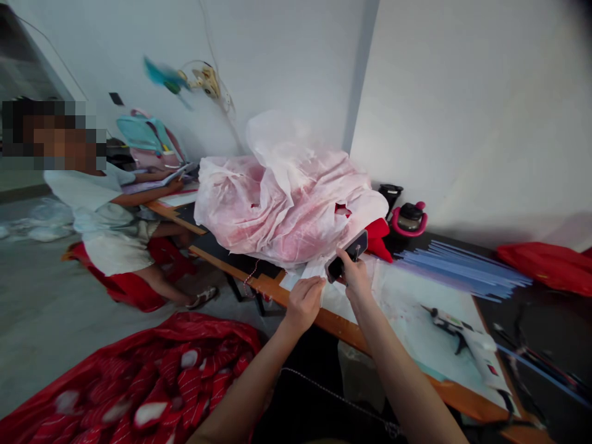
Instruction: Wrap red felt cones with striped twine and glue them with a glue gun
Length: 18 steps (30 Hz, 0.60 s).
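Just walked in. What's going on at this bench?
A person's right hand holds a dark, flat, phone-like device in front of a bulging, whitish translucent plastic bag. Their left hand is by the table's brown wooden edge; whether it grips anything isn't clear. A white glue gun lies to the right, near long bluish sticks. Lower left, red fabric pieces with white stripes fill an open red sack. Another person sits at left.

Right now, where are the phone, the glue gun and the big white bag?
Phone [335, 269]: head view, its dark lower end.
Glue gun [474, 340]: head view, its white body.
White bag [287, 206]: head view, its crumpled middle.
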{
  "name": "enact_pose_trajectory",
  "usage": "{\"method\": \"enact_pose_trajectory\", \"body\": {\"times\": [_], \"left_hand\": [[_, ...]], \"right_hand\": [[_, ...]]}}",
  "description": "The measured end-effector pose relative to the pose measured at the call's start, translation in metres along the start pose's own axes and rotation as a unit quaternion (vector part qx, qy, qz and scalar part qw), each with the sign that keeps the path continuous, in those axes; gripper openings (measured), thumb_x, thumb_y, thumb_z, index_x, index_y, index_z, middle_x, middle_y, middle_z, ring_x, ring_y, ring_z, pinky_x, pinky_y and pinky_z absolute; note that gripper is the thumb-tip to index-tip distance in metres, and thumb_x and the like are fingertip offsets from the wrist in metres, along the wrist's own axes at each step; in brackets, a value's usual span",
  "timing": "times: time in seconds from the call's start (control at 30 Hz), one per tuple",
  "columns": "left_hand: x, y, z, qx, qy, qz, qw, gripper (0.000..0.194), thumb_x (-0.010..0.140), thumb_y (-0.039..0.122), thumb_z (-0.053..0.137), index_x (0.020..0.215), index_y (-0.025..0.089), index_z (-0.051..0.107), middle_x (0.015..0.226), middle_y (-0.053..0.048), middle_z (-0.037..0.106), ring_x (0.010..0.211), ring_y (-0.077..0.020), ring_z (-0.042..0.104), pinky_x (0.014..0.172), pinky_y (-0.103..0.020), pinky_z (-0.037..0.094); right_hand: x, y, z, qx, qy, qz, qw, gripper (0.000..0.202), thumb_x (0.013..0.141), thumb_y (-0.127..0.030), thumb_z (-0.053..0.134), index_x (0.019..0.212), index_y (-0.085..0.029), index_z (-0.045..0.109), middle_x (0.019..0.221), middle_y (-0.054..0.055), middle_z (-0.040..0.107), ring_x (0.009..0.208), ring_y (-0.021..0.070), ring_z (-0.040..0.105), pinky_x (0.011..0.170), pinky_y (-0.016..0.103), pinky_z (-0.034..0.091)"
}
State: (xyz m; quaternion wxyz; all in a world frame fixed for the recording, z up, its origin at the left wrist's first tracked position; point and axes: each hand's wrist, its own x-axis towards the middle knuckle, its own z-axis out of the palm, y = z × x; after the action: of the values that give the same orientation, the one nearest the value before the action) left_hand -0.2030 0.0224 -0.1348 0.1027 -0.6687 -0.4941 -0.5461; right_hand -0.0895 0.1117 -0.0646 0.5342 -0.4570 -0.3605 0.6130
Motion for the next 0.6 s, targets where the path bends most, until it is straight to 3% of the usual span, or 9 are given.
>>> {"method": "enact_pose_trajectory", "body": {"times": [0.23, 0.33, 0.43, 0.5, 0.6], "left_hand": [[-0.009, 0.003, 0.000, -0.036, 0.007, -0.057, 0.998, 0.027, 0.100, 0.024, 0.047, 0.102, 0.020, 0.074, 0.099, -0.013, 0.077, 0.100, -0.0246, 0.073, 0.091, -0.042, 0.059], [-0.004, 0.002, -0.009, -0.079, -0.007, -0.087, 0.993, 0.030, 0.100, 0.031, 0.050, 0.124, 0.019, 0.065, 0.107, -0.013, 0.076, 0.100, -0.0219, 0.072, 0.089, -0.036, 0.059], [0.011, -0.006, -0.015, -0.208, -0.034, -0.180, 0.961, 0.049, 0.104, 0.043, 0.039, 0.147, 0.020, 0.043, 0.132, -0.015, 0.066, 0.117, -0.0210, 0.066, 0.094, -0.035, 0.056], [0.024, -0.015, -0.016, -0.269, -0.069, -0.216, 0.936, 0.051, 0.104, 0.050, 0.035, 0.144, 0.021, 0.048, 0.134, -0.013, 0.064, 0.121, -0.0218, 0.064, 0.096, -0.035, 0.055], [0.039, -0.030, -0.022, -0.248, -0.100, -0.224, 0.937, 0.045, 0.099, 0.053, 0.045, 0.124, 0.021, 0.065, 0.112, -0.010, 0.073, 0.104, -0.0217, 0.070, 0.088, -0.033, 0.057]], "right_hand": [[-0.004, 0.000, 0.003, -0.013, -0.023, -0.029, 0.999, 0.040, 0.060, -0.042, 0.085, 0.081, -0.019, 0.062, 0.062, -0.002, 0.063, 0.056, 0.0175, 0.062, 0.046, 0.025, 0.051], [-0.011, -0.002, 0.005, 0.000, -0.053, -0.067, 0.996, 0.048, 0.061, -0.045, 0.084, 0.096, -0.021, 0.061, 0.080, -0.001, 0.068, 0.067, 0.0178, 0.066, 0.054, 0.027, 0.056], [-0.020, -0.006, 0.013, 0.012, -0.090, -0.122, 0.988, 0.058, 0.060, -0.044, 0.084, 0.109, -0.025, 0.060, 0.100, -0.001, 0.069, 0.082, 0.0163, 0.066, 0.067, 0.027, 0.058], [-0.025, -0.008, 0.021, 0.010, -0.111, -0.141, 0.984, 0.061, 0.060, -0.043, 0.085, 0.113, -0.026, 0.060, 0.103, -0.002, 0.069, 0.084, 0.0158, 0.065, 0.070, 0.026, 0.057], [-0.024, -0.009, 0.027, -0.006, -0.120, -0.138, 0.983, 0.058, 0.061, -0.042, 0.084, 0.112, -0.026, 0.062, 0.101, -0.001, 0.069, 0.081, 0.0158, 0.065, 0.066, 0.026, 0.056]]}}
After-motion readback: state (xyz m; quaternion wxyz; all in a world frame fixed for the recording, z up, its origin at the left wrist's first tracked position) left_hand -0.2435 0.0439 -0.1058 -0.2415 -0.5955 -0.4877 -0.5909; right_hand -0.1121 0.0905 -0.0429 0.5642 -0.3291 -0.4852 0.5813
